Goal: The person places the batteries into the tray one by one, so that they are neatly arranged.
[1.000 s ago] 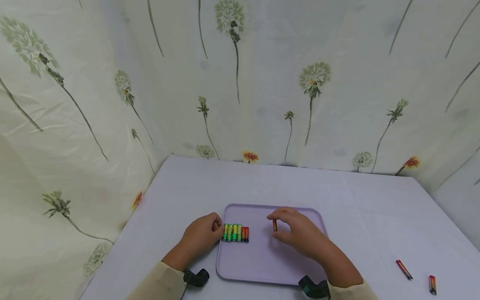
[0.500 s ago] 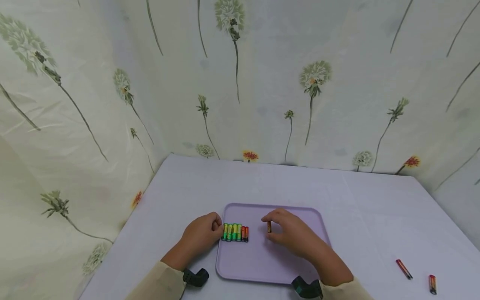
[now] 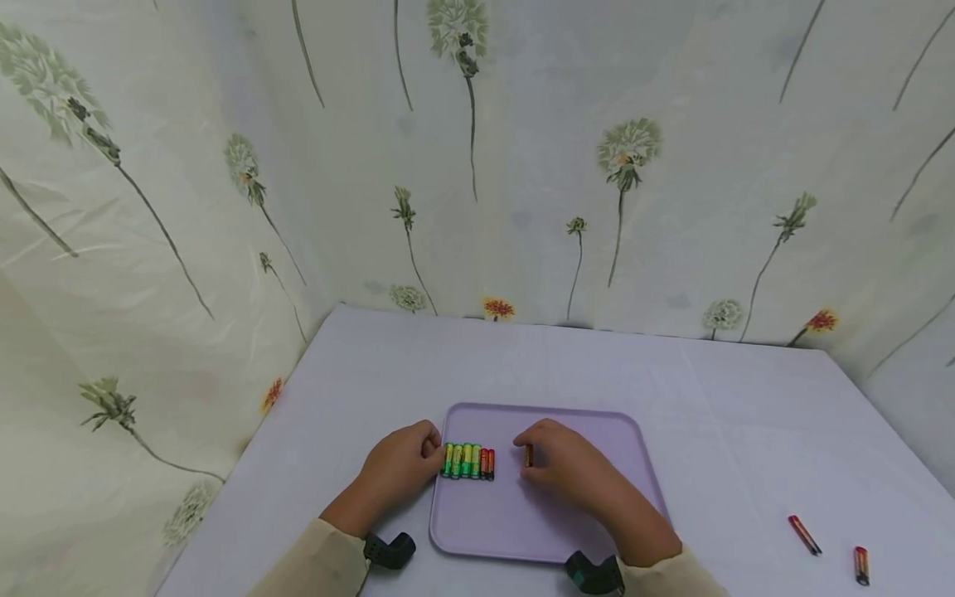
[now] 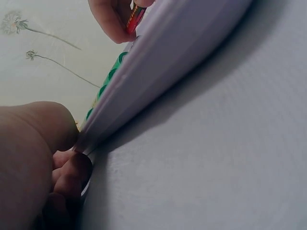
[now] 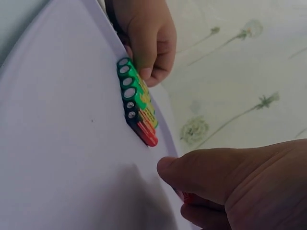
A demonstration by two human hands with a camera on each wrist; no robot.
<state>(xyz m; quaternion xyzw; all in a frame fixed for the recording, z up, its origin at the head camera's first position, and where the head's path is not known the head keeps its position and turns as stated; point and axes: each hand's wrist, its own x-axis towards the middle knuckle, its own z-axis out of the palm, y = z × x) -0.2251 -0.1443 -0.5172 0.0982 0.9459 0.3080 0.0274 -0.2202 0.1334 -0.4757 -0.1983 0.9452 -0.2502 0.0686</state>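
My right hand [image 3: 570,464] pinches a small red battery [image 3: 529,456] between thumb and fingers, above the purple tray [image 3: 507,531]. In the right wrist view the thumb and fingers mostly hide this battery. To its left, a row of green-and-yellow batteries [image 3: 466,461] and two thinner red batteries [image 3: 487,464] lie side by side on the tray, near its left rim. At that rim my left hand [image 3: 403,464] grips the tray's edge, thumb over it beside the outermost green battery and fingers curled on the outer side, as the left wrist view shows.
Two loose batteries lie on the white table to the right of the tray: a slim red battery [image 3: 804,535] and a thicker red-orange battery [image 3: 861,565]. A flower-patterned curtain [image 3: 522,166] hangs behind the table and along its left side.
My right hand has moved left with its red battery, closer to the row. The left hand and the batteries in the row have stayed put.
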